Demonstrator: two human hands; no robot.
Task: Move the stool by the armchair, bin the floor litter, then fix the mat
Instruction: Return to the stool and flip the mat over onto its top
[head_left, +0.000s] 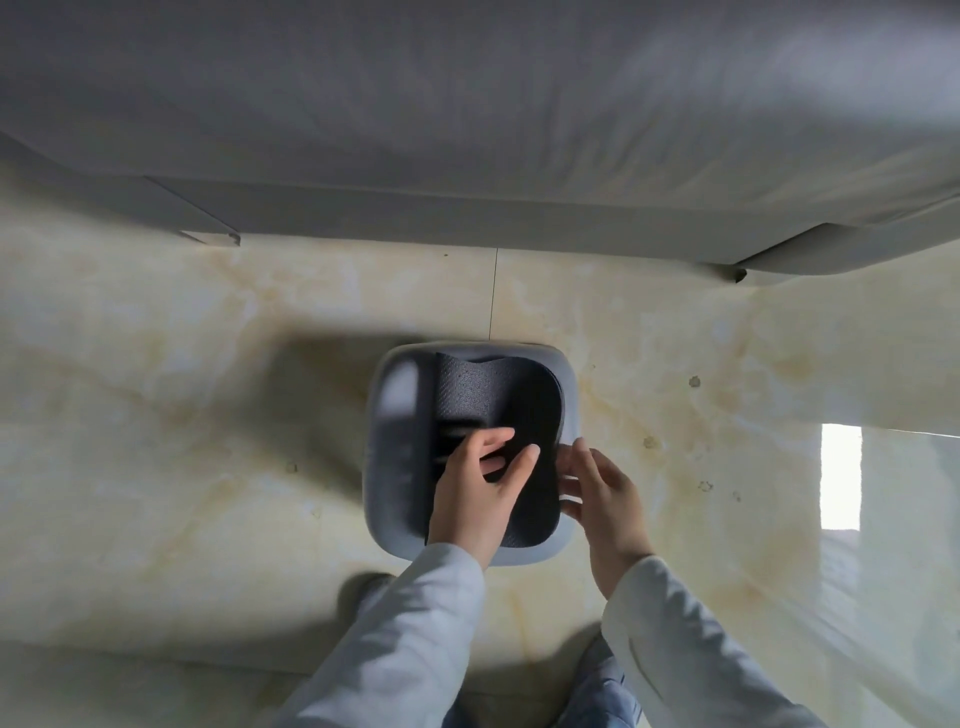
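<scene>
A grey square plastic stool (387, 447) stands on the floor in the middle of the head view. A dark textured mat (488, 395) lies crooked on its seat, with its left edge curled up and the seat's left strip bare. My left hand (478, 486) rests on the mat's near part, thumb and fingers pinching the mat. My right hand (597, 486) is at the stool's right rim, fingers spread and touching the mat's right edge. Both arms wear pale sleeves.
A large white-covered bed or sofa (467, 130) fills the far side, its grey base (415, 223) running across. The floor is glossy cream marble tile (182, 389) with a few small specks (694, 382). My knees and jeans (597, 691) show at the bottom edge.
</scene>
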